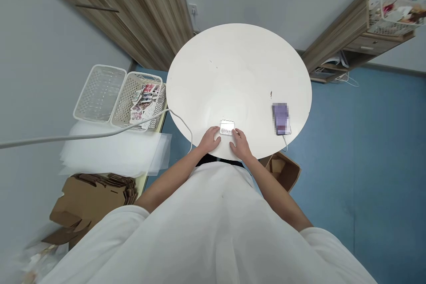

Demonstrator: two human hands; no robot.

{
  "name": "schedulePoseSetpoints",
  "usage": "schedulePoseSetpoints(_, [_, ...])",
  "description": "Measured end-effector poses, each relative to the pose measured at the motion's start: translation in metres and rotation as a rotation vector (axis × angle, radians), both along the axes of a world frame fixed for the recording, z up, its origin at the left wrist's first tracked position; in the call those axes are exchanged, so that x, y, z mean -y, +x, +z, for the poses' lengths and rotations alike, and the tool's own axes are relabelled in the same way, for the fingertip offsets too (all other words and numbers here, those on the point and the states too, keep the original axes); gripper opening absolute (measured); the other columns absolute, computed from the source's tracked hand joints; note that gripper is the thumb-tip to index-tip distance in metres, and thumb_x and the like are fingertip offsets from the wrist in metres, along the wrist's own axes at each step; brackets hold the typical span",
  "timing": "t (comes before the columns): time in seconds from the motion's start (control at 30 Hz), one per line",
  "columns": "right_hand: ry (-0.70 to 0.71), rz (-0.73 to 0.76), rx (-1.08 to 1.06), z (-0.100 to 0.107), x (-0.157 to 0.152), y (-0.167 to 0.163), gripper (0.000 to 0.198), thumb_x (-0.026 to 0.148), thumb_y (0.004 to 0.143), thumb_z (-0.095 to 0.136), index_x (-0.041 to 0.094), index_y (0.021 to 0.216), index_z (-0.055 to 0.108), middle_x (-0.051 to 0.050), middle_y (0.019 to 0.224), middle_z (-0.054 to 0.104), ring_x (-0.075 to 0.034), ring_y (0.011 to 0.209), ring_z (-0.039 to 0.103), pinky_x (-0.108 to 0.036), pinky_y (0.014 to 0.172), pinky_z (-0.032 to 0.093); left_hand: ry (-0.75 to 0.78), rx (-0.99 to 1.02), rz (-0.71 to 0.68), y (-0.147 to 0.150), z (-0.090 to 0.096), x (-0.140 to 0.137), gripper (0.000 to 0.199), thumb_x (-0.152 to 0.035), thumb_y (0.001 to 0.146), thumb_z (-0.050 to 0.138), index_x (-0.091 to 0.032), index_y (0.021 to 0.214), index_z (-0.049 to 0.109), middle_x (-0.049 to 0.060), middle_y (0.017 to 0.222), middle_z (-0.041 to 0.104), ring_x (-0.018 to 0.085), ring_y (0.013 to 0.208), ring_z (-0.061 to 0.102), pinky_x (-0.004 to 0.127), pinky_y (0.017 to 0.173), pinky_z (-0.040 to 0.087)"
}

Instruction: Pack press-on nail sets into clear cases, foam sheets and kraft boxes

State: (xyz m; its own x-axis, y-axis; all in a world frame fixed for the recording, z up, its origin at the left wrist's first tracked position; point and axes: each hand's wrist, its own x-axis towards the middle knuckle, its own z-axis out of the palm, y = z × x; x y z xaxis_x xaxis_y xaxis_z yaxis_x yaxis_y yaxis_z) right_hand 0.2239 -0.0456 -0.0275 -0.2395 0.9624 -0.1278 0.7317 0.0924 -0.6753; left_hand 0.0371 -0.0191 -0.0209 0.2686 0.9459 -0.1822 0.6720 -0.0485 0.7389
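A small clear rectangular case (226, 127) with pale contents, too small to make out, lies flat near the front edge of the round white table (239, 71). My left hand (209, 140) rests at its left side, fingertips by the edge and thumb held apart. On the other side, my right hand (241, 143) has its fingertips against the case's right edge, thumb also apart. Neither hand is wrapped around the case; both look open.
A phone (280, 119), partly blurred, lies on the table's right with a cable. A white cable (140, 123) crosses from the left onto the table. Left stand baskets (120, 97), one with packets, translucent sheets (106, 151) and folded cardboard (89, 199). An open carton (282, 171) sits below right.
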Motion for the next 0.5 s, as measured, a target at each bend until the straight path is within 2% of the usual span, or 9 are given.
schedulePoseSetpoints(0.13, [0.052, 0.200, 0.288, 0.005, 0.003, -0.008, 0.031, 0.022, 0.081, 0.051, 0.020, 0.112, 0.055, -0.013, 0.113, 0.054, -0.026, 0.097, 0.050, -0.039, 0.078, 0.040, 0.080, -0.096, -0.151, -0.016, 0.001, 0.005, 0.042, -0.020, 0.074, 0.050, -0.016, 0.117, 0.050, 0.011, 0.118, 0.053, 0.024, 0.110, 0.049, 0.040, 0.094, 0.041])
schedulePoseSetpoints(0.23, [0.056, 0.241, 0.470, 0.001, 0.001, -0.017, 0.018, 0.018, 0.084, 0.047, 0.020, 0.096, 0.061, -0.011, 0.100, 0.059, -0.023, 0.085, 0.052, -0.034, 0.068, 0.035, 0.103, -0.192, -0.261, -0.026, 0.001, 0.006, 0.037, -0.026, 0.073, 0.054, -0.017, 0.110, 0.055, 0.011, 0.113, 0.055, 0.027, 0.106, 0.050, 0.042, 0.090, 0.040])
schedulePoseSetpoints(0.37, [0.083, 0.224, 0.575, -0.006, -0.001, -0.025, 0.025, 0.005, 0.082, 0.041, 0.018, 0.084, 0.063, -0.011, 0.087, 0.061, -0.021, 0.076, 0.051, -0.032, 0.064, 0.028, 0.104, -0.270, -0.349, -0.031, 0.002, 0.004, 0.039, -0.035, 0.071, 0.060, -0.020, 0.107, 0.056, 0.010, 0.114, 0.054, 0.028, 0.107, 0.048, 0.044, 0.092, 0.036])
schedulePoseSetpoints(0.5, [0.101, 0.193, 0.594, -0.006, -0.001, -0.028, 0.028, 0.001, 0.079, 0.040, 0.017, 0.082, 0.062, -0.010, 0.084, 0.060, -0.021, 0.075, 0.049, -0.032, 0.064, 0.027, 0.137, -0.294, -0.393, -0.033, 0.001, 0.002, 0.045, -0.039, 0.066, 0.065, -0.022, 0.107, 0.054, 0.010, 0.113, 0.054, 0.028, 0.106, 0.047, 0.044, 0.093, 0.032])
